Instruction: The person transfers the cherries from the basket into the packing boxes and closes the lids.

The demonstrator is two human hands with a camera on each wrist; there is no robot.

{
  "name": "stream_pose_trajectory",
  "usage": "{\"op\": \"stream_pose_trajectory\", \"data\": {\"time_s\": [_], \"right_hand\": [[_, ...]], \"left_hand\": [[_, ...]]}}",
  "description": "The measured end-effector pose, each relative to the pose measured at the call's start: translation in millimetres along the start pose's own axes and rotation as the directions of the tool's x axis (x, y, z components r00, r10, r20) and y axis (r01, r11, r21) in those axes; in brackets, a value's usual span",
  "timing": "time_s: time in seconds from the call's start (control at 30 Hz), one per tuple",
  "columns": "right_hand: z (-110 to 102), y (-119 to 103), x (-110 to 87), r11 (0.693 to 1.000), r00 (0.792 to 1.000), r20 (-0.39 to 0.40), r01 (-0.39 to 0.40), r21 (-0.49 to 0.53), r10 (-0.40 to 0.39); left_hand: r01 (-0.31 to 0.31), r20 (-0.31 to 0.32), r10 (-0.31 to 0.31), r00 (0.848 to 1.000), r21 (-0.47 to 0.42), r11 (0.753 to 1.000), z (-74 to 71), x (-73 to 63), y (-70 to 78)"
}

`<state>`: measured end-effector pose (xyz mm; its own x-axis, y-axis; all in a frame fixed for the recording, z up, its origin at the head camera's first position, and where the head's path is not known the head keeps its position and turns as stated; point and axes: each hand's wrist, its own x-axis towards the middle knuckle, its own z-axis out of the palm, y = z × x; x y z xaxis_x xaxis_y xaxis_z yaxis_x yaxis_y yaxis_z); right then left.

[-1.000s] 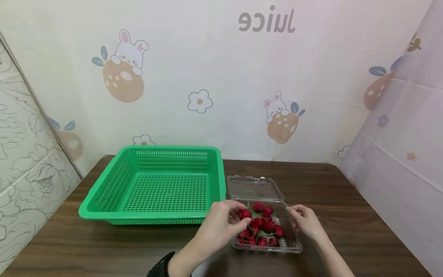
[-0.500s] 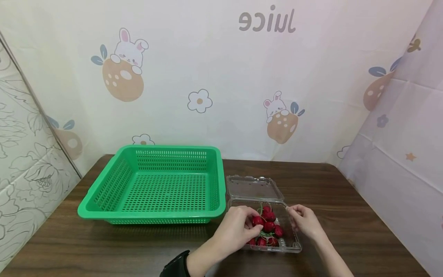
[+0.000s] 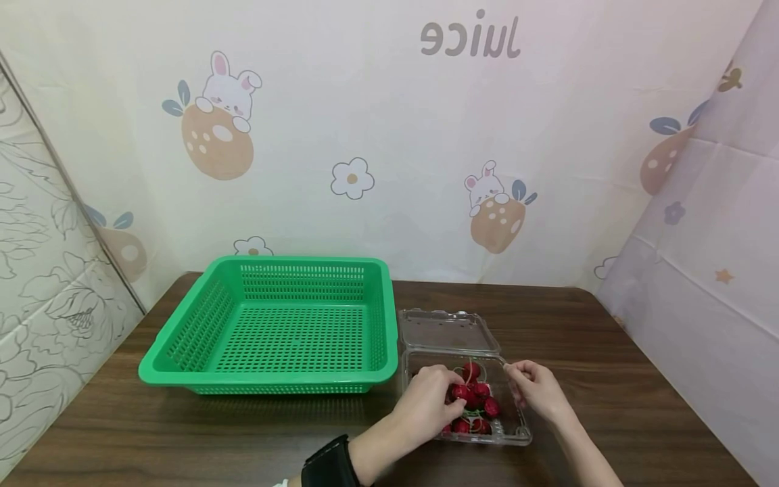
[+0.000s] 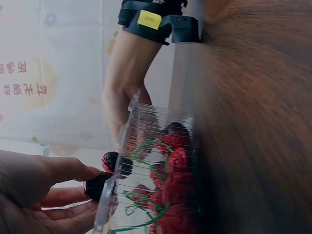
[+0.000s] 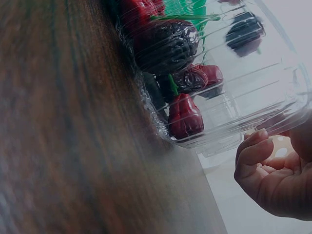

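My left hand [image 3: 424,404] is over the left part of a clear plastic clamshell box [image 3: 512,440], its thumb and fingers pinching a red cherry [image 3: 460,392]. In the left wrist view the pinched cherry [image 4: 97,186] looks dark and sits at the box rim, with a second cherry [image 4: 117,164] right beside it. Several more cherries [image 4: 178,192] with thin green stems lie on the box floor, partly hidden by my left hand in the head view. At the box's right rim, my right hand [image 3: 539,390] pinches the edge between thumb and curled fingers.
The box's open lid [image 3: 447,331] lies back behind it. To the left stands a large green slatted basket [image 3: 268,380], its right wall close to the box. Both rest on a dark wooden table [image 3: 201,439], with a patterned curtain [image 3: 402,216] behind.
My left hand has moved right and slightly nearer over the box, keeping its pinch on a cherry. Some cherries under it have shifted. The right hand stays at the rim.
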<state>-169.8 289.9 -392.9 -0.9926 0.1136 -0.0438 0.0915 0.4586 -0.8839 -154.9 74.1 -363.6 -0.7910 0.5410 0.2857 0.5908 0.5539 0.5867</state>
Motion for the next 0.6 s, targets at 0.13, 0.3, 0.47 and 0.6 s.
{"op": "stream_pose_trajectory", "data": {"time_s": [0.13, 0.3, 0.47, 0.6], "right_hand": [[0, 0, -0.2, 1.0, 1.0, 0.005, -0.001, -0.009, 0.001], [-1, 1, -0.3, 1.0, 1.0, 0.011, -0.005, -0.016, 0.006], [-1, 1, 0.3, 1.0, 1.0, 0.011, -0.008, -0.018, 0.008], [0, 1, 0.7, 1.0, 1.0, 0.006, -0.006, -0.009, 0.006]], "left_hand": [[0.015, 0.037, -0.017, 0.999, 0.064, 0.998, 2.6, 1.8, -0.6], [0.006, 0.066, -0.017, 0.998, 0.156, 0.988, 7.5, 3.7, -1.6], [-0.036, 0.068, 0.021, 0.997, 0.235, 0.971, 13.3, 4.7, -3.1], [-0.06, 0.086, 0.037, 0.996, 0.28, 0.958, 15.2, 6.4, -2.5]]}}
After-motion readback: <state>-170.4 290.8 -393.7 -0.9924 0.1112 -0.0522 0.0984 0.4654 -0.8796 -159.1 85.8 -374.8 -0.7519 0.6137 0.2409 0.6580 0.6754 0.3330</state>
